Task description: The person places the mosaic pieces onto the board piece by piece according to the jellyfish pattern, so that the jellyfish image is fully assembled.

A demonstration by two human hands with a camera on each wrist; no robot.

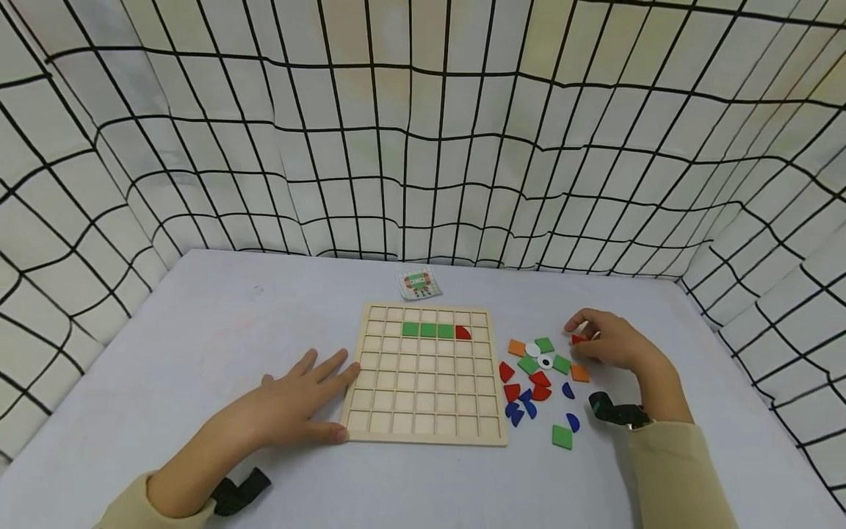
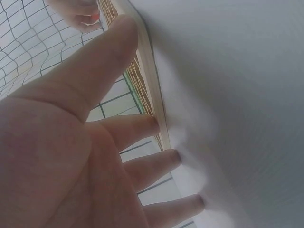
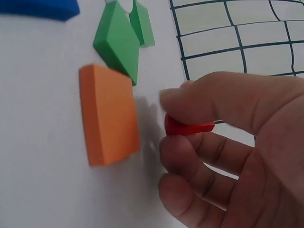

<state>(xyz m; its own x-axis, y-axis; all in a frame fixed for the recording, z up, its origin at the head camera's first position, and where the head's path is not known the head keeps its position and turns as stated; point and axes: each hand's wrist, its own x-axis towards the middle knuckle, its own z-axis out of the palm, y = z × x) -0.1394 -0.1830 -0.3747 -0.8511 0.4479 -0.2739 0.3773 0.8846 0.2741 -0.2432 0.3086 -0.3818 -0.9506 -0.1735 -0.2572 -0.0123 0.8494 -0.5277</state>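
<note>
A wooden grid board (image 1: 426, 443) lies flat on the table. One of its upper rows holds several green squares (image 1: 428, 330) and, at their right end, a red quarter-circle piece (image 1: 463, 333). Spread out along the board's left edge, my left hand (image 1: 291, 404) touches the frame with thumb and index finger. To the right of the loose pieces, my right hand (image 1: 611, 342) pinches a red piece (image 3: 190, 127) between thumb and fingers, just above the table. An orange square (image 3: 111, 116) lies close to those fingers in the right wrist view; the red piece's full outline is hidden.
Loose pieces lie right of the board: red quarter circles (image 1: 540, 393), blue half circles (image 1: 573, 422), a white ring (image 1: 545, 361) and a green square (image 1: 562, 437) nearest me. A small pattern card (image 1: 419, 283) lies behind the board. A black-lined white curtain (image 1: 423, 162) surrounds the table.
</note>
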